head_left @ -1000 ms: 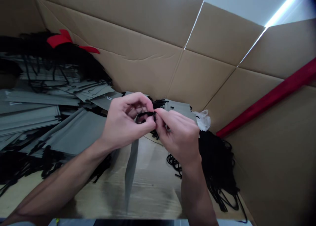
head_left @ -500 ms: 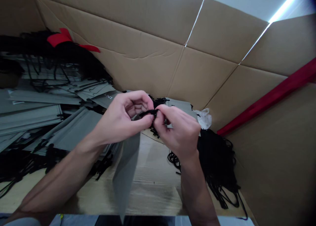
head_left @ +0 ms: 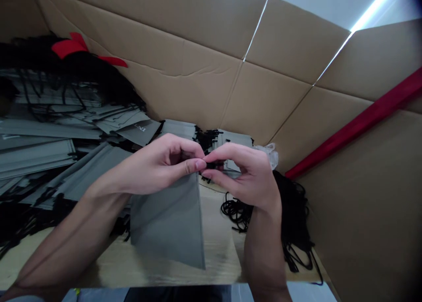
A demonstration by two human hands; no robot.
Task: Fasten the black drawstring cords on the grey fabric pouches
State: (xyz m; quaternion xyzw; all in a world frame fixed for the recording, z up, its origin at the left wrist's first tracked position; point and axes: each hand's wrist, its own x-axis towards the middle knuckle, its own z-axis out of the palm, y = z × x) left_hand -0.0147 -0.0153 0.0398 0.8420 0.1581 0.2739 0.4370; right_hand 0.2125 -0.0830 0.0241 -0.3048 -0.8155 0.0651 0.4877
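A grey fabric pouch (head_left: 169,225) hangs from my left hand (head_left: 165,163), which pinches its top edge between thumb and fingers. My right hand (head_left: 249,170) meets it at the pouch's upper corner, thumb and fingertips closed around a short black cord (head_left: 212,165). The fingertips partly hide the cord, so how it sits in the pouch's edge is unclear. Below and beside my right wrist lies a bundle of loose black cords (head_left: 292,223).
Grey pouches (head_left: 36,159) with black cords pile up on the left, more pouches (head_left: 180,128) at the back. A red strip (head_left: 70,47) ties black cords. Clear plastic (head_left: 272,154) lies by the cardboard wall (head_left: 198,91); a red band (head_left: 356,126) slants across the right.
The pouch has swung from edge-on to nearly flat toward me. My right hand has shifted slightly right, its fingers straighter, and the cord now lies between both hands' fingertips.
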